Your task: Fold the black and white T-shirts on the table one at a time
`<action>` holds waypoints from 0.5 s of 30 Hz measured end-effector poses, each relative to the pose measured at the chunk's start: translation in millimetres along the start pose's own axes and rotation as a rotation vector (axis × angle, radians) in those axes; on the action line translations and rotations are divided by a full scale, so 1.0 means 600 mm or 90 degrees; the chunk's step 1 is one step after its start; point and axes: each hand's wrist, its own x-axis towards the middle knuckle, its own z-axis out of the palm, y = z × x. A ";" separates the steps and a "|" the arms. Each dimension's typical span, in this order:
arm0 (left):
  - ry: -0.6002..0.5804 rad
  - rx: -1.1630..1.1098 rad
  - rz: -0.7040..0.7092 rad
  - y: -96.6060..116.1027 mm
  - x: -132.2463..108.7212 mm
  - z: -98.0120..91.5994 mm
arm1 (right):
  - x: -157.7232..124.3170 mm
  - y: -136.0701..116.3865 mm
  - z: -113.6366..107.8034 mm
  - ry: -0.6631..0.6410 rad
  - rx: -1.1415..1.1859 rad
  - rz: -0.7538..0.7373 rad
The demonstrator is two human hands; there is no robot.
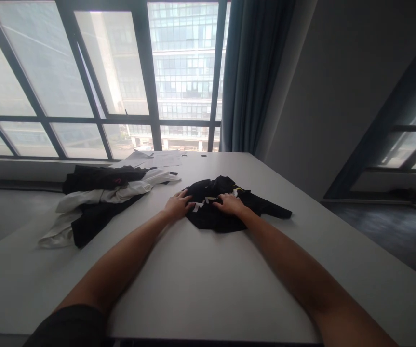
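A black garment (pixel 217 221) with white markings lies bunched on the white table, and one sleeve stretches out to the right. My left hand (pixel 179 206) rests at its left edge, fingers apart and touching the cloth. On the upper middle of the garment lies my right hand (pixel 229 204), its fingers spread over the fabric near the white print. A bit of yellow shows beside the collar area, just beyond my right hand.
A pile of black and white clothes (pixel 102 195) lies on the table's left side. Behind it are white paper sheets (pixel 164 158). The white table (pixel 208 289) extends toward windows (pixel 186 62) and a blue-grey curtain (pixel 251 77). Its right edge runs diagonally.
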 end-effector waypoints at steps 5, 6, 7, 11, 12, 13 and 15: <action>-0.012 0.018 -0.166 -0.052 0.006 0.007 | 0.013 0.061 -0.001 -0.007 0.028 0.020; -0.010 0.020 -0.199 -0.061 0.007 0.008 | 0.015 0.070 0.003 -0.013 0.035 0.021; -0.006 0.021 -0.233 -0.068 0.009 0.009 | 0.017 0.077 0.007 -0.015 0.040 0.021; 0.049 -0.002 -0.353 -0.084 0.012 0.009 | 0.019 0.087 0.023 -0.014 0.044 0.015; 0.071 -0.008 -0.369 -0.085 0.010 0.008 | 0.019 0.087 0.025 -0.014 0.047 0.015; 0.098 -0.010 -0.370 -0.083 0.008 0.006 | 0.020 0.087 0.028 -0.015 0.050 0.016; 0.161 -0.005 -0.323 -0.074 0.001 0.001 | 0.021 0.087 0.031 -0.019 0.056 0.023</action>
